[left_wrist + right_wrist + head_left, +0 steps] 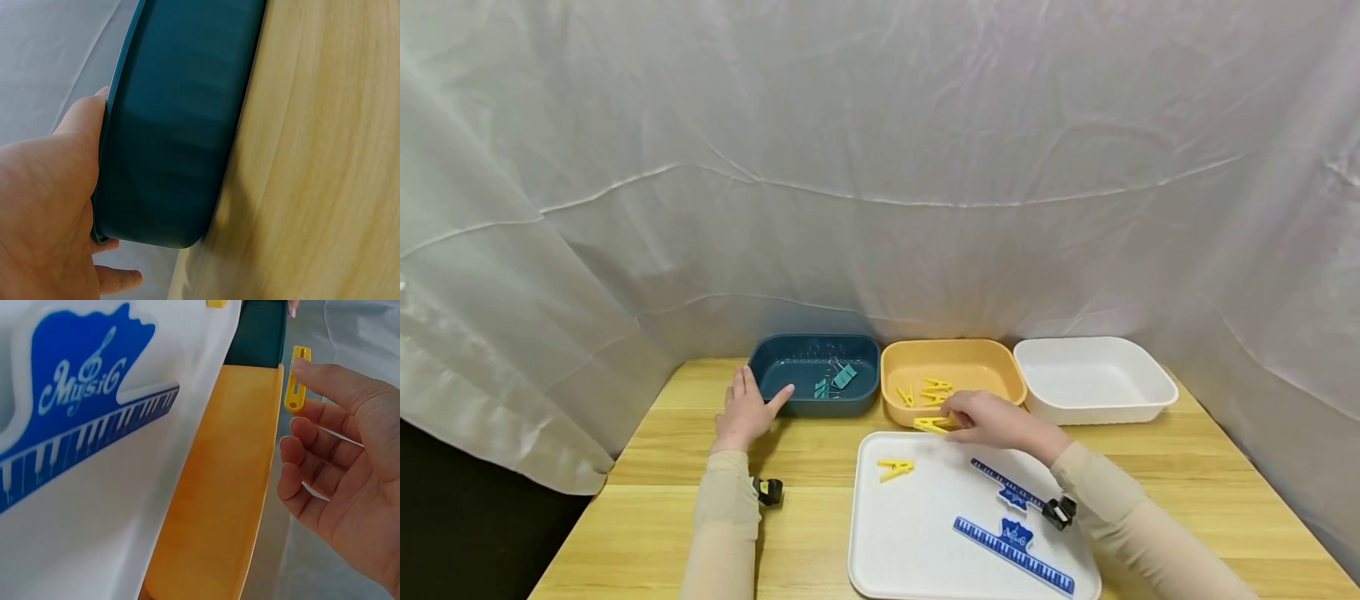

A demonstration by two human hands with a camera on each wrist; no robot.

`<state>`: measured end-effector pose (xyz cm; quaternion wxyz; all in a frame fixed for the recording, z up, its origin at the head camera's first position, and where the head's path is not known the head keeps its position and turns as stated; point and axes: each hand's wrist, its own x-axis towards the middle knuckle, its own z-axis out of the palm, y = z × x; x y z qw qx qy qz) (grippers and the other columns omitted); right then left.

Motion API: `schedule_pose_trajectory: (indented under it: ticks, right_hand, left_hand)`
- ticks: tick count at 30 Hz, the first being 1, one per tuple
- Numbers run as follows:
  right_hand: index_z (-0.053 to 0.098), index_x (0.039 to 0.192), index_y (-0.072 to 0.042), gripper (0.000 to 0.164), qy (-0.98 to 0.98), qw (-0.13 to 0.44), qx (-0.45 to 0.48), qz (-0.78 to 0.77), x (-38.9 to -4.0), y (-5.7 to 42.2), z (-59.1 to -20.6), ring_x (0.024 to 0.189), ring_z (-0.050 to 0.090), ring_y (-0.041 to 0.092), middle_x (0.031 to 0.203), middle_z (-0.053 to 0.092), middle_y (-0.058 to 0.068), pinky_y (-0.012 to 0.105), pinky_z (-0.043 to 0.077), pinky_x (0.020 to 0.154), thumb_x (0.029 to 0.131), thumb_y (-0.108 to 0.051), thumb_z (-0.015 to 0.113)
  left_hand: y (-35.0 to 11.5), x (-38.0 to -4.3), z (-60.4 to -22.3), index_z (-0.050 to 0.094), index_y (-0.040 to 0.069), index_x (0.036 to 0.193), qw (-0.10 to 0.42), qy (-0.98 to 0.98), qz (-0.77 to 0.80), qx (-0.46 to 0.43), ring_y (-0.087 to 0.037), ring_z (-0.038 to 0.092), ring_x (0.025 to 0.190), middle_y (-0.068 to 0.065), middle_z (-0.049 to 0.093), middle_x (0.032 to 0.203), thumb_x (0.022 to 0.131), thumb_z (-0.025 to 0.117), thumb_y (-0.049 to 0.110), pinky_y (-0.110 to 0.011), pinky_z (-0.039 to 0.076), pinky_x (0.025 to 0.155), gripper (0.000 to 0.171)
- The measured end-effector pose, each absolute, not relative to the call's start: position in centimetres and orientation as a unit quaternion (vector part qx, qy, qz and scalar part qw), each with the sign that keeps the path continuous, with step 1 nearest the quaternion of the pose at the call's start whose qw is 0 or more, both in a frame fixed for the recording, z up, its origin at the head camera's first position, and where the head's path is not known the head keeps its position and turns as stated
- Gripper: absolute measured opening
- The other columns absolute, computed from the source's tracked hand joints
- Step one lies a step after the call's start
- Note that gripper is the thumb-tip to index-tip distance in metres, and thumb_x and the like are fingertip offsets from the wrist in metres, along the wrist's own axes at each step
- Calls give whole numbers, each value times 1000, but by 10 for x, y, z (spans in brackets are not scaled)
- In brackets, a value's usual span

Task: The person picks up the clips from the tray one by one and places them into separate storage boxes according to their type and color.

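Observation:
My right hand pinches a yellow clothespin between thumb and index finger, just above the near rim of the yellow-orange bin. Several more yellow clothespins lie inside that bin. Over at the dark teal bin, my left hand rests on the near left corner, fingers extended along its side and thumb at the rim. That bin holds teal binder clips. One yellow clothespin lies on the white tray, beside two blue piano-keyboard clips, a larger and a partly covered one.
A white bin stands at the right end of the row of bins. All three stand on a wooden table against a pale hanging cloth. My right forearm passes over the tray's right side.

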<state>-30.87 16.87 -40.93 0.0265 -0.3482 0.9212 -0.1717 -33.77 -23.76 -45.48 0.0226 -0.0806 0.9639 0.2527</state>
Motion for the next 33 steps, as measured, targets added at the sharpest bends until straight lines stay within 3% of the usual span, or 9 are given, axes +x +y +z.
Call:
schedule_pose_trajectory:
  ticks: [8,24,33]
  right_hand:
    - [67,104,-14,24,919,9,-348,-184,-312,175,-406,71,47,5,73,50,-7,21,40,65,85,-27,76]
    - [66,109,-10,34,939,-16,-285,-193,-322,187,-401,81,49,12,84,55,0,23,42,69,84,-31,76]
    - [67,107,-9,34,940,-41,-274,-199,-332,195,-404,81,51,14,88,57,0,27,45,70,84,-33,76]
  left_hand:
    - [-237,-338,-456,-12,1,154,23,965,248,-80,-50,4,148,-21,-8,163,88,38,76,-78,15,107,112]
    - [-237,-337,-456,-10,1,155,20,966,245,-81,-50,6,147,-22,-6,164,81,31,87,-78,17,106,121]
    - [-237,-338,-456,-13,2,154,24,965,247,-83,-50,4,148,-21,-10,163,88,37,78,-78,16,107,112]
